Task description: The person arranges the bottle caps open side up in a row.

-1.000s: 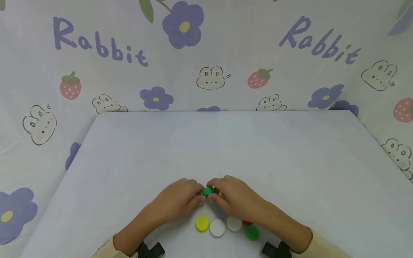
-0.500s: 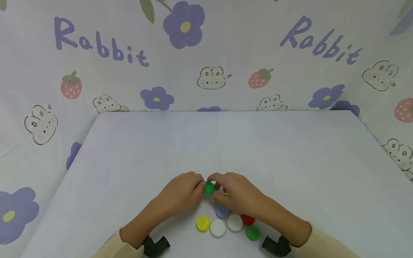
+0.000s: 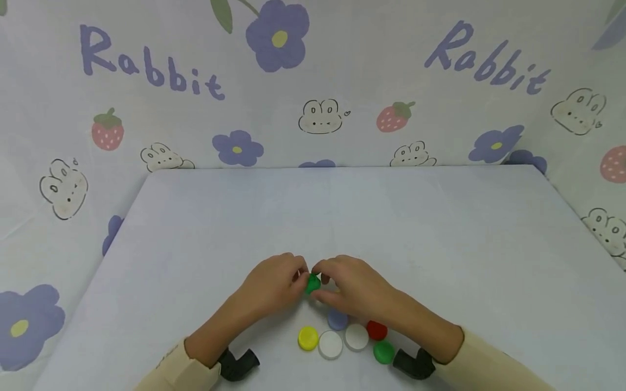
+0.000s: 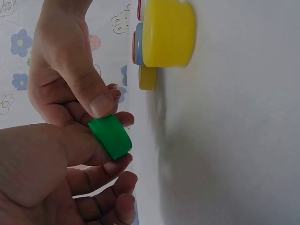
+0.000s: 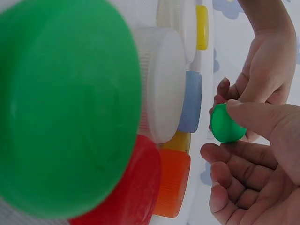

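One green cap (image 3: 313, 283) | left hand (image 3: 275, 283), right hand (image 3: 356, 287) both pinch it | partly covered

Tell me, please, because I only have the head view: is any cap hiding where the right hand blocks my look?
Observer: Yes, the right wrist view shows an orange cap behind the red cap.

Operator: Ooh, sneaky! And the thing being held, is it up in the air?

Observer: It is. The left wrist view shows the held green cap clear of the table.

Operator: Cool! Are there any bumpy sides that I can't see?

Observer: Yes, the right wrist view shows fine ridges around the side of a white cap.
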Demonstrator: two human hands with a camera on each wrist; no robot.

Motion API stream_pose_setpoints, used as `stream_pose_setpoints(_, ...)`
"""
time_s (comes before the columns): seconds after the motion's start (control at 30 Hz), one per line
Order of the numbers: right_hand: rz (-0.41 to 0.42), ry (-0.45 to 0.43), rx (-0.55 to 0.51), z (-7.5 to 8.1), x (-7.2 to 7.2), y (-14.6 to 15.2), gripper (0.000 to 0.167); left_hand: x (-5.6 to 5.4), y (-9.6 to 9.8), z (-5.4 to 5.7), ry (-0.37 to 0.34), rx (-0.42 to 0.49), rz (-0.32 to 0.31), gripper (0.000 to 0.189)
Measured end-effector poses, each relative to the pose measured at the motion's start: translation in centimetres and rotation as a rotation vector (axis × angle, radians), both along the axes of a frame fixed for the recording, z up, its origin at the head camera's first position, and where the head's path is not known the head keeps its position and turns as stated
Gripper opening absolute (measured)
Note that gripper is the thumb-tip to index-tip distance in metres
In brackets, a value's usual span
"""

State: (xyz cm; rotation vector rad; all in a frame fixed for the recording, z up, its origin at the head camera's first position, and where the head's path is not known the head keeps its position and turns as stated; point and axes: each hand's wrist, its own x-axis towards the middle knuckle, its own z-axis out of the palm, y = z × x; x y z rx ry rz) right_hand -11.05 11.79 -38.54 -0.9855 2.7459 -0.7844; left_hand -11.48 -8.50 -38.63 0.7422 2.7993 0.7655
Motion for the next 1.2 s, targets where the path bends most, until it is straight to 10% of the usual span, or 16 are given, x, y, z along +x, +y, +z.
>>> stream_pose_setpoints(1.2,-0.091,-0.041,0.127,-1.1,-1.7,0.1,0.027,-0.6,0.6,-1.2,0.042,-0.106,0.024,0.03)
